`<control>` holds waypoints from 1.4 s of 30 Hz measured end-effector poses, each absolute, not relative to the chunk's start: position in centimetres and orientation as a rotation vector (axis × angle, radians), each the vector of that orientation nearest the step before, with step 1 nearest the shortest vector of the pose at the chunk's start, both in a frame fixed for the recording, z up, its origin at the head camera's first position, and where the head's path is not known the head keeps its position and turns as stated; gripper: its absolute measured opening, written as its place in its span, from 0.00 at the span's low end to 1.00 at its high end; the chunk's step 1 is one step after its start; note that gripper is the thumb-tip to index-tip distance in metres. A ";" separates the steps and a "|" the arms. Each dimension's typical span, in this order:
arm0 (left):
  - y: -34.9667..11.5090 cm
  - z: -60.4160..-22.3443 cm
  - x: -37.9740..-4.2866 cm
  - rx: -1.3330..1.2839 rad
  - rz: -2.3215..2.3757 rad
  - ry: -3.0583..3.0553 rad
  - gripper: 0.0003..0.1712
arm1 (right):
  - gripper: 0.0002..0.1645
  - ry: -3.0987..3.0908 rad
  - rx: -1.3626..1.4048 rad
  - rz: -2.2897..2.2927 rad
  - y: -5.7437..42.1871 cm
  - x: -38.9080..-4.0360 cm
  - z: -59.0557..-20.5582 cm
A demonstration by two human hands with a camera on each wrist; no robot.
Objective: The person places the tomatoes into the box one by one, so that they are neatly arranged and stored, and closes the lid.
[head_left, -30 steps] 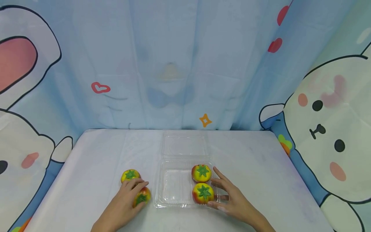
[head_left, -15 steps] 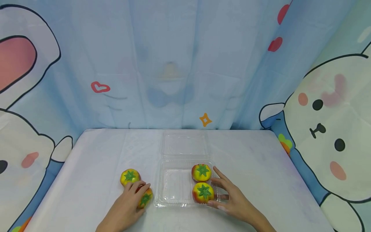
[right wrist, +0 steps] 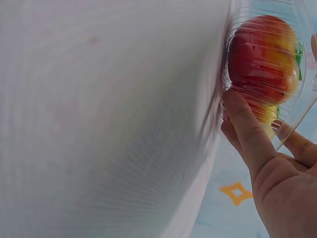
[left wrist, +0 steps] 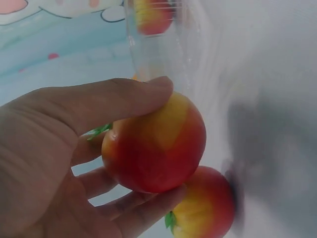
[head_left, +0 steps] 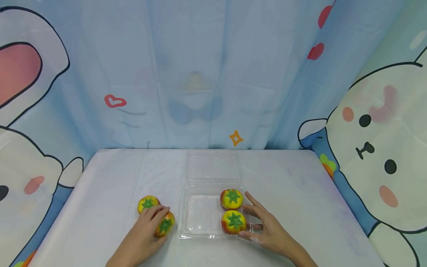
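My left hand [head_left: 143,233] pinches a red-and-yellow fruit [left wrist: 158,144] with a green star-shaped leaf top, thumb on one side and fingers on the other. A second such fruit [head_left: 148,203] lies on the table just beyond it. To the right stands an opened clear plastic container [head_left: 200,211]; two more of these fruits, one near [head_left: 234,221] and one far [head_left: 231,199], sit along its right side. My right hand [head_left: 267,224] holds the container's right edge, its thumb at the near corner and its fingers spread along the rim.
The container's clear lid [head_left: 212,167] lies folded back toward the far table edge. A white cloth covers the table [head_left: 293,185]. Behind it hangs a blue curtain [head_left: 200,55] with cartoon prints.
My left hand and its fruit have shifted slightly right, then back left, and the fruit's leaf top has turned a little. My right hand and the container have stayed put.
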State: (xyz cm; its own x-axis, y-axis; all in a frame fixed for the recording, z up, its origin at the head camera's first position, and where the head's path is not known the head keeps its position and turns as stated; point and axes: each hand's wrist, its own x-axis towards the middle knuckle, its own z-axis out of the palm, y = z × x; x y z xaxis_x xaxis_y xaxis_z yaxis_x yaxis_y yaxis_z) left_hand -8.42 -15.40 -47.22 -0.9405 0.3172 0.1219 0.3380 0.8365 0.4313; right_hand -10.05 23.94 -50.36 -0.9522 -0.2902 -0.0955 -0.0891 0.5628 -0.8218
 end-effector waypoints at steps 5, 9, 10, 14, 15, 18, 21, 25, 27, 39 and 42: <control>-16.0 -47.0 -8.6 -0.531 -0.815 -2.909 0.47 | 0.49 2.576 -0.310 -1.338 23.9 -10.0 -50.3; -16.3 -46.7 -8.9 -0.524 -0.885 -2.867 0.46 | 0.49 2.571 -0.301 -1.340 23.9 -10.0 -50.3; -16.3 -46.7 -8.9 -0.521 -0.901 -2.859 0.46 | 0.49 2.571 -0.302 -1.339 23.9 -10.0 -50.3; -16.3 -46.6 -9.2 -0.490 -0.966 -2.854 0.45 | 0.49 2.576 -0.309 -1.339 23.9 -10.0 -50.2; -16.2 -46.5 -9.3 -0.482 -0.983 -2.852 0.45 | 0.49 2.578 -0.313 -1.337 23.9 -10.0 -50.2; -16.1 -46.4 -9.5 -0.466 -1.048 -2.847 0.45 | 0.49 2.580 -0.322 -1.337 23.9 -10.0 -50.2; -16.0 -46.4 -9.7 -0.469 -1.122 -2.832 0.46 | 0.49 2.578 -0.326 -1.340 23.9 -10.0 -50.3; -15.8 -46.3 -10.1 -0.487 -1.226 -2.813 0.46 | 0.48 2.579 -0.335 -1.347 23.9 -10.0 -50.4; -15.7 -46.4 -10.3 -0.507 -1.282 -2.804 0.46 | 0.48 2.581 -0.339 -1.352 23.9 -10.0 -50.4; -14.2 -46.9 -11.4 -0.671 -1.527 -2.837 0.44 | 0.47 2.576 -0.356 -1.354 24.1 -9.9 -50.4; -13.7 -46.7 -11.6 -0.672 -1.530 -2.863 0.44 | 0.47 2.572 -0.342 -1.360 24.1 -9.9 -50.3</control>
